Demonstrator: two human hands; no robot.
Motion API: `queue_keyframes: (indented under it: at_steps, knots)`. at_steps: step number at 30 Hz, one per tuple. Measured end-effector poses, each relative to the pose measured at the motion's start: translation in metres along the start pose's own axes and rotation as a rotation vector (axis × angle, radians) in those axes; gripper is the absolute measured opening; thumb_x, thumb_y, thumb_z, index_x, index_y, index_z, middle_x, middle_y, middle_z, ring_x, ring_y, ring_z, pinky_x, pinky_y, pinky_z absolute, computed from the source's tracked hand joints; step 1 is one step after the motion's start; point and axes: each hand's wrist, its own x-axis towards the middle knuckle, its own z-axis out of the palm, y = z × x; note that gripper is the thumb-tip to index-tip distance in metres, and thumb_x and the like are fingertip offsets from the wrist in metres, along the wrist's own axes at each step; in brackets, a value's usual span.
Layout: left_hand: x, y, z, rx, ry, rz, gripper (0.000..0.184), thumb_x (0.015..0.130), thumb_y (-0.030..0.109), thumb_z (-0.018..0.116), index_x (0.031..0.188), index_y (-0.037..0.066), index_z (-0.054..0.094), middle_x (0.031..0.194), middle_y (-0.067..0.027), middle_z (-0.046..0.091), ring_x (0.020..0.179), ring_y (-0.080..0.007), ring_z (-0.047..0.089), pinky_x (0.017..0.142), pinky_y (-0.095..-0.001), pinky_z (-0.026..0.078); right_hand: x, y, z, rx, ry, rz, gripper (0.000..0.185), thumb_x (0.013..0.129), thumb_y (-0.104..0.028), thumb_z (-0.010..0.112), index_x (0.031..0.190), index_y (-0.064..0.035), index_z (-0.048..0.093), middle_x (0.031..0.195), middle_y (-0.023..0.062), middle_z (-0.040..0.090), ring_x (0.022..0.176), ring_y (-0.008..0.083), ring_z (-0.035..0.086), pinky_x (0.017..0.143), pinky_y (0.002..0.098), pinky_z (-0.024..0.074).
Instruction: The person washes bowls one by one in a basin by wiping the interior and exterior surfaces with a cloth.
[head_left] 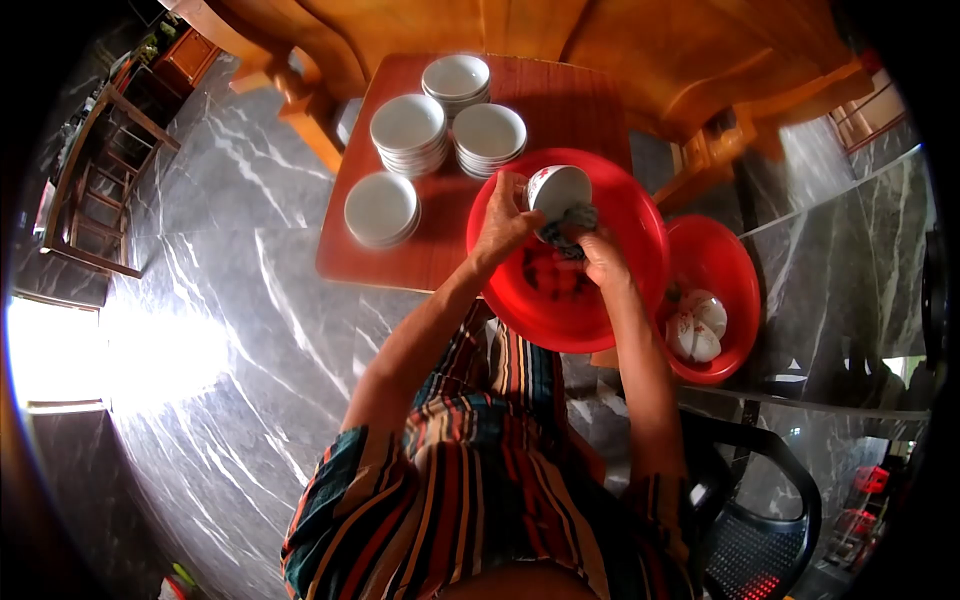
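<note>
My left hand (pixel 505 218) grips a white bowl (pixel 562 186) with a red floral pattern by its left side, tilted over a red basin (pixel 625 300). In my right hand (pixel 598 252) is a dark, bunched cloth (pixel 572 222), pressed against the bowl's near edge. The basin sits at the right front of a brown table (pixel 440 255), and dark reddish shapes show blurrily at its bottom. Left of the basin stand stacks of white bowls (pixel 408 125) and a low stack of white plates or shallow bowls (pixel 382 208).
A second red basin (pixel 735 260), holding several white patterned bowls (pixel 697 330), stands lower on the right. Behind the table is a carved wooden bench (pixel 600 60). A black chair (pixel 765 530) is at the lower right, a wooden chair (pixel 90 205) at the left.
</note>
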Motion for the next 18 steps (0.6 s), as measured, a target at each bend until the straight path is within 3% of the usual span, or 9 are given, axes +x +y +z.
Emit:
queue_keyframes:
  at_steps: [2,4,5,7,8,10,14,16,18]
  knots:
    - [-0.004,0.011,-0.001,0.052,-0.013,0.013,0.046,0.060,0.005,0.063,0.102,0.000,0.045,0.089,-0.0134,0.056,0.082,-0.0215,0.055,0.071,-0.0344,0.048,-0.007,-0.008,0.008,0.031,-0.019,0.055,0.031,0.075,-0.005,0.068,0.104,-0.0056,0.059,0.095,0.0044,0.064,0.079,0.0148,0.062,0.066,0.0274,0.0529]
    - [-0.004,0.017,0.000,0.106,-0.035,0.051,0.044,0.060,0.006,0.064,0.100,0.000,0.047,0.087,-0.0126,0.056,0.081,-0.0206,0.055,0.070,-0.0340,0.048,-0.007,-0.010,0.015,-0.152,0.109,-0.168,0.037,0.073,-0.002,0.069,0.107,-0.0059,0.056,0.093,0.0044,0.064,0.083,0.0130,0.060,0.070,0.0291,0.0527]
    - [-0.005,0.018,0.000,0.160,-0.055,0.091,0.041,0.060,0.007,0.065,0.097,0.000,0.049,0.084,-0.0118,0.057,0.079,-0.0196,0.055,0.069,-0.0337,0.047,-0.004,-0.007,0.016,-0.149,0.112,-0.162,0.037,0.073,-0.002,0.069,0.107,-0.0059,0.056,0.093,0.0044,0.064,0.083,0.0130,0.060,0.070,0.0291,0.0527]
    - [-0.004,0.012,0.000,0.155,-0.104,0.068,0.039,0.059,0.007,0.065,0.095,0.000,0.051,0.081,-0.0111,0.058,0.077,-0.0191,0.056,0.068,-0.0329,0.047,0.007,-0.001,0.016,-0.298,0.262,-0.519,0.036,0.072,0.004,0.068,0.104,-0.0037,0.054,0.094,0.0081,0.063,0.087,0.0146,0.060,0.075,0.0308,0.0501]
    - [-0.003,0.009,0.000,0.149,-0.147,0.049,0.037,0.059,0.008,0.065,0.093,0.000,0.053,0.078,-0.0104,0.058,0.075,-0.0185,0.056,0.066,-0.0321,0.046,0.007,0.004,0.013,-0.297,0.264,-0.516,0.036,0.072,0.004,0.068,0.104,-0.0037,0.054,0.094,0.0081,0.063,0.087,0.0146,0.060,0.075,0.0308,0.0501]
    - [-0.004,0.011,0.002,0.148,-0.185,0.020,0.035,0.059,0.008,0.065,0.092,0.001,0.054,0.077,-0.0103,0.058,0.073,-0.0184,0.056,0.066,-0.0318,0.046,-0.028,-0.037,0.030,-0.567,0.470,-0.586,0.034,0.071,0.008,0.065,0.100,-0.0025,0.053,0.091,0.0111,0.061,0.086,0.0197,0.060,0.075,0.0329,0.0482]
    - [-0.004,0.007,-0.001,0.146,-0.307,-0.076,0.032,0.060,0.008,0.066,0.090,0.001,0.057,0.076,-0.0096,0.058,0.070,-0.0179,0.056,0.065,-0.0313,0.046,-0.058,-0.072,0.041,-0.720,0.401,-0.784,0.036,0.068,0.009,0.065,0.100,-0.0025,0.052,0.088,0.0141,0.058,0.081,0.0283,0.060,0.072,0.0347,0.0482]
    - [-0.003,0.003,0.000,0.157,-0.321,-0.066,0.033,0.060,0.009,0.067,0.090,0.002,0.057,0.077,-0.0092,0.059,0.069,-0.0177,0.056,0.064,-0.0315,0.046,-0.057,-0.075,0.039,-0.906,0.369,-1.036,0.039,0.065,0.008,0.065,0.100,-0.0042,0.053,0.087,0.0149,0.056,0.080,0.0345,0.058,0.069,0.0381,0.0480]
    - [-0.002,-0.001,-0.001,0.169,-0.336,-0.054,0.033,0.060,0.009,0.067,0.091,0.002,0.058,0.077,-0.0089,0.059,0.069,-0.0175,0.056,0.064,-0.0317,0.046,-0.060,-0.078,0.040,-0.954,0.354,-1.077,0.039,0.065,0.007,0.065,0.100,-0.0041,0.053,0.087,0.0146,0.057,0.079,0.0346,0.058,0.069,0.0383,0.0481]
